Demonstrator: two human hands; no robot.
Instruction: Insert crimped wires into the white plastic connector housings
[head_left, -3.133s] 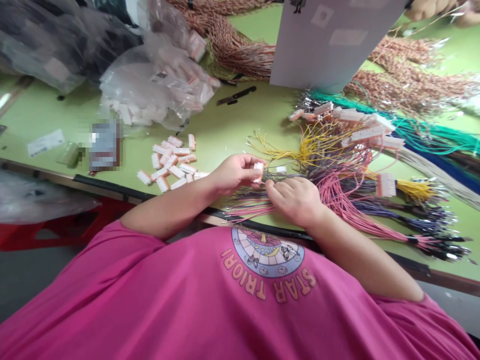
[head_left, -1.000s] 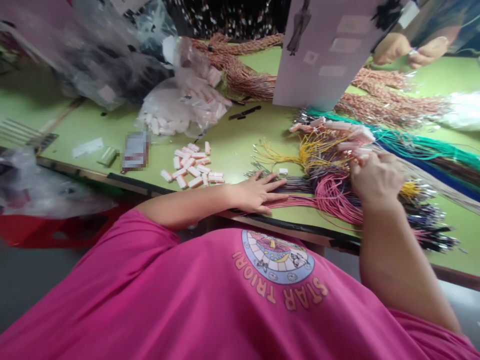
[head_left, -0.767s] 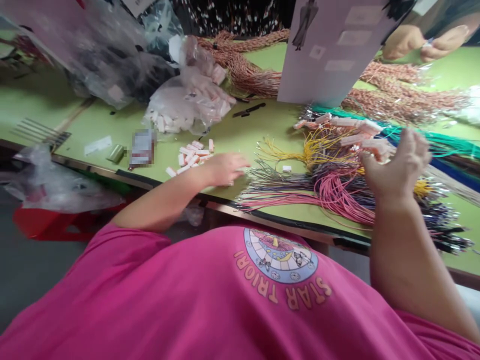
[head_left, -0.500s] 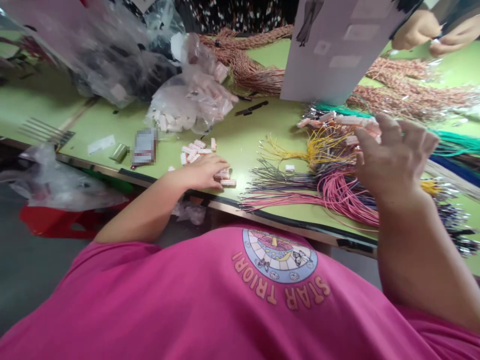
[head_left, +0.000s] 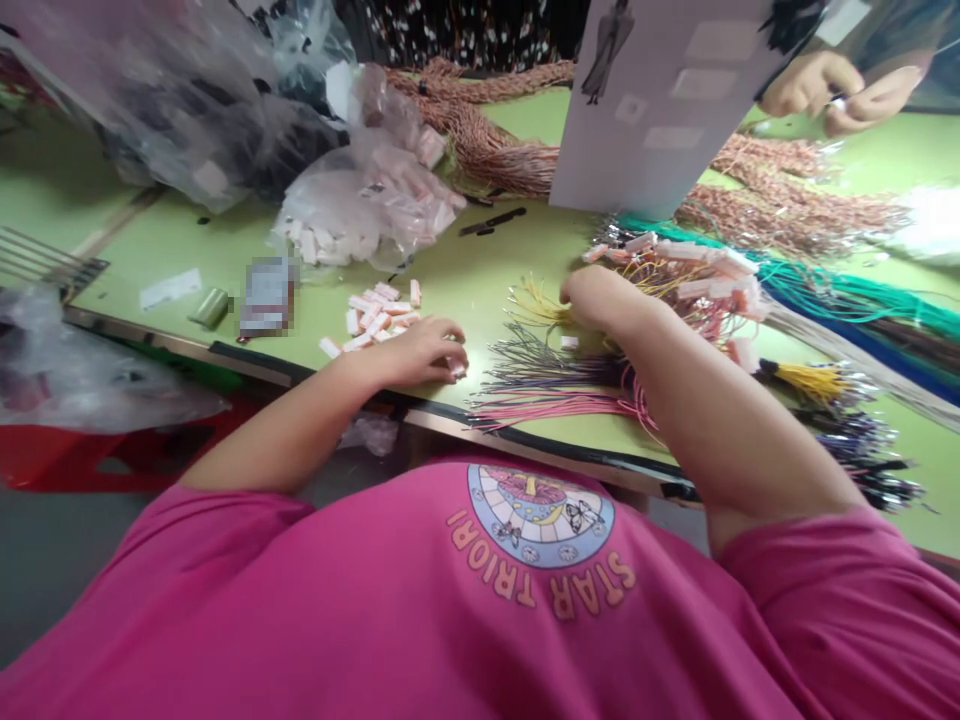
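My left hand (head_left: pixel 424 352) rests near the table's front edge, its fingers curled round a small white-and-orange plastic connector (head_left: pixel 457 370), which is mostly hidden. Beside it lies a loose pile of the same connectors (head_left: pixel 369 318). Over the bundle of yellow wires (head_left: pixel 536 300) is my right hand (head_left: pixel 600 298), back upward; its fingertips are largely hidden, so I cannot see whether they grip a wire. Grey wires (head_left: pixel 536 365) and pink wires (head_left: pixel 547 405) spread below it. Wires with connectors fitted (head_left: pixel 694 255) lie behind my right forearm.
A plastic bag of connectors (head_left: pixel 360 205) stands at the back left, near black tweezers-like tools (head_left: pixel 491 222). A green roll (head_left: pixel 210 308) sits at left. A white panel (head_left: pixel 637 110) rises at the back. Another person's hands (head_left: pixel 840 95) work at upper right.
My right hand has moved left from the fitted connectors to the yellow wires. My left hand has shifted slightly right and its fingers have curled over a connector.
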